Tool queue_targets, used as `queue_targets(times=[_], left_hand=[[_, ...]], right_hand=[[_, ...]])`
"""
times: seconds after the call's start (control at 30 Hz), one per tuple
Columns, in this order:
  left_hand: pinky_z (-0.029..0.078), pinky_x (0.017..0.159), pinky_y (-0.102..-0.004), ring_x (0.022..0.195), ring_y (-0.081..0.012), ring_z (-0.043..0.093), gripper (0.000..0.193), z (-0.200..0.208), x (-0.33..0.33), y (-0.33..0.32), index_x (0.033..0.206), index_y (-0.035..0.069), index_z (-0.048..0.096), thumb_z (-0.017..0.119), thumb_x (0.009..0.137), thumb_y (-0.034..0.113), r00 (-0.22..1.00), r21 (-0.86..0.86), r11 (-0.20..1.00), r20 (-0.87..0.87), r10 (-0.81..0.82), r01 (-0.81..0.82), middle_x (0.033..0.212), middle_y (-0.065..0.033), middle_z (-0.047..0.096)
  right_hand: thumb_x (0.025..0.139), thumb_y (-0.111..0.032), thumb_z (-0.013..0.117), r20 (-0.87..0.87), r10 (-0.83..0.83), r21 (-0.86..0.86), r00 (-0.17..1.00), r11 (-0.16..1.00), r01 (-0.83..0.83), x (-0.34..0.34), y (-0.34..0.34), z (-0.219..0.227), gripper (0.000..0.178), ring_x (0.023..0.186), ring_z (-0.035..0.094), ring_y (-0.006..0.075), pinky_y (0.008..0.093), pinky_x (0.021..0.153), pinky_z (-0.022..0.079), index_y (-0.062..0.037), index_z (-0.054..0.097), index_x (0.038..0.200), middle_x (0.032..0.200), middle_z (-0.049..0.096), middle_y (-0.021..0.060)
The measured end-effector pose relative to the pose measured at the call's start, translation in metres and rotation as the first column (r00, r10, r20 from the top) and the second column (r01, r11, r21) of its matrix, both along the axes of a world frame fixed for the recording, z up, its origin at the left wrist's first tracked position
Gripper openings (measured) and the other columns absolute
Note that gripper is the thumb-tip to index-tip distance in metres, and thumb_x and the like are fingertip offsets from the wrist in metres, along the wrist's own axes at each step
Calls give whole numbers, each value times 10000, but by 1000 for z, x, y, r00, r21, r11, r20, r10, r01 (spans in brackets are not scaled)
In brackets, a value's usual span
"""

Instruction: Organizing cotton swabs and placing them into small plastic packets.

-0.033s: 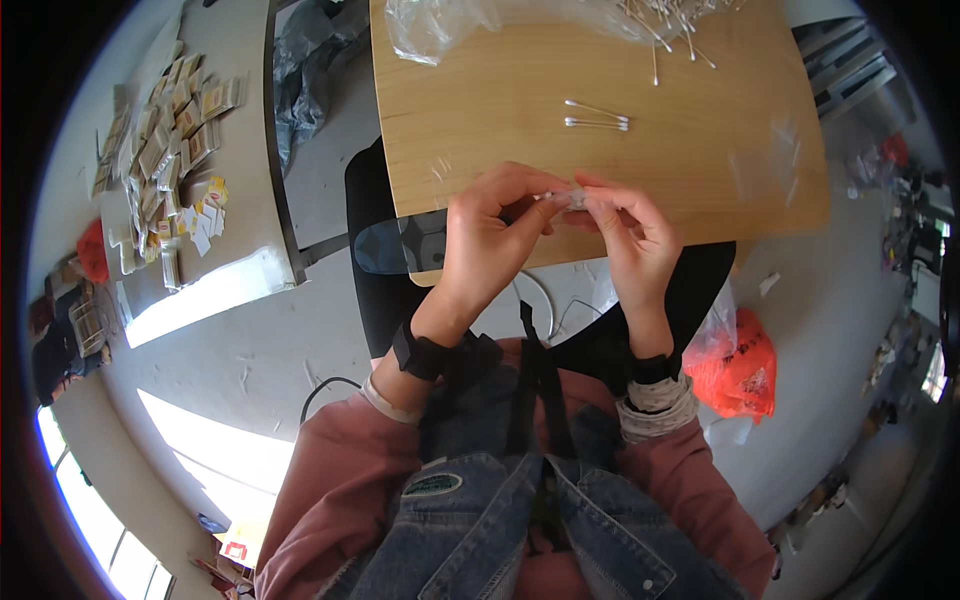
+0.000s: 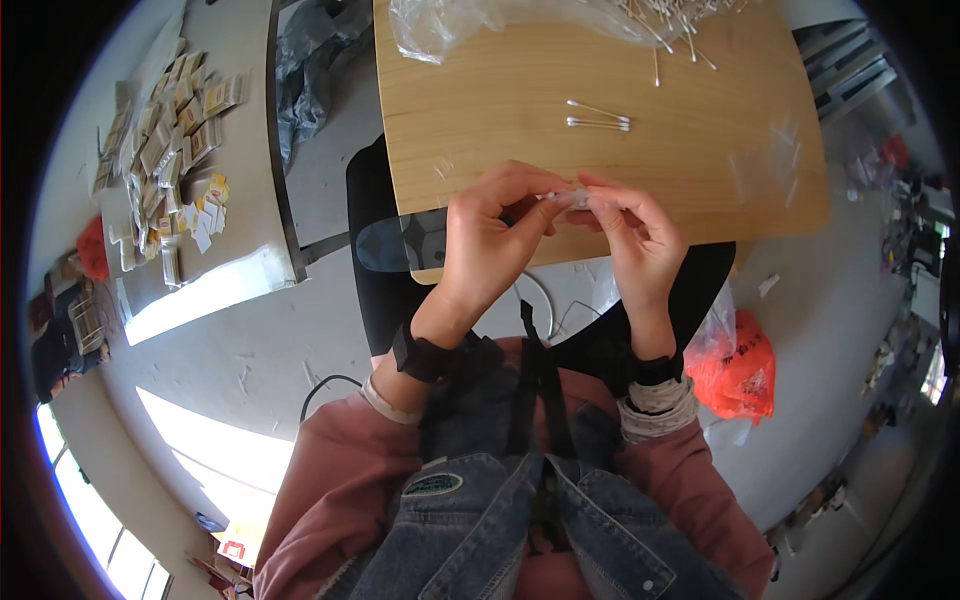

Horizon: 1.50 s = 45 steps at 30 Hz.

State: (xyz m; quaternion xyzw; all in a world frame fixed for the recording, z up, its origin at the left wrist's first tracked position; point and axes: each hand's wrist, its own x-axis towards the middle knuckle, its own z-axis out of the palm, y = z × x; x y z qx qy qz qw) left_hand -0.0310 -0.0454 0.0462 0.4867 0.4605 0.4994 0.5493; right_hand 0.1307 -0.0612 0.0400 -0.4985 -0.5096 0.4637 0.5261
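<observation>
Above the near edge of the wooden table [image 2: 480, 100], my left hand [image 2: 497, 215] and my right hand [image 2: 638, 230] meet at the fingertips. Between them both pinch a small whitish, see-through piece [image 2: 578, 200]; the fingers cover most of it, so its kind does not show. Just beyond my hands lie a few cotton swabs [image 2: 598, 123], side by side. At the far edge, a loose pile of cotton swabs [image 2: 680, 18] spills out beside a clear plastic bag [image 2: 440, 30].
Small clear plastic sleeves [image 2: 765, 172] lie at the table's right. On a side table to the left are many flat swab packs [image 2: 165, 140] and small white-and-yellow cards [image 2: 207, 215]. A red plastic bag [image 2: 738, 370] rests low on the right.
</observation>
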Motion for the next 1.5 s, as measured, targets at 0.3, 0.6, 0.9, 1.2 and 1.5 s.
queue_targets(times=[0.3,0.6,0.9,1.2,1.5], left_hand=[[511,621,-212,717,-83,639,86,3,-14,-17,980,-25,729,704,899,-11,994,-4,999,-98,48,-49,938,-57,694],[484,720,-307,850,-108,625,181,-12,-41,5,993,39,753,790,848,142,946,56,985,-293,-142,165,894,-37,724],[488,918,-318,994,-169,633,528,-36,-55,0,1360,-39,557,395,1091,386,719,-70,932,658,-225,355,1168,-121,686],[513,749,-321,855,-208,619,621,-12,-39,-23,1233,-23,647,894,688,142,946,340,934,253,-202,109,986,-100,669],[499,602,-299,727,-203,619,435,-20,-28,-27,1047,-21,733,855,632,23,977,521,826,96,192,-214,916,-97,674]], right_hand=[[967,-50,658,12,-18,7,1000,1000,18,-16,-12,15,121,833,713,161,284,761,592,57,695,1008,1067,726,138],[966,-88,668,106,-8,-61,994,998,15,-14,-10,12,116,693,648,101,227,648,515,20,698,995,995,733,94],[974,-21,489,-863,-506,-481,13,812,-331,-5,-27,22,219,663,577,72,190,531,437,5,624,1145,1119,715,92],[926,-41,505,-808,-570,-587,149,762,-273,-28,-32,18,319,621,551,124,299,663,570,2,599,1228,1165,683,75],[978,-213,604,-778,-598,-498,-193,773,-393,-56,-34,20,295,941,614,211,379,839,553,-33,614,1212,1184,654,58]])
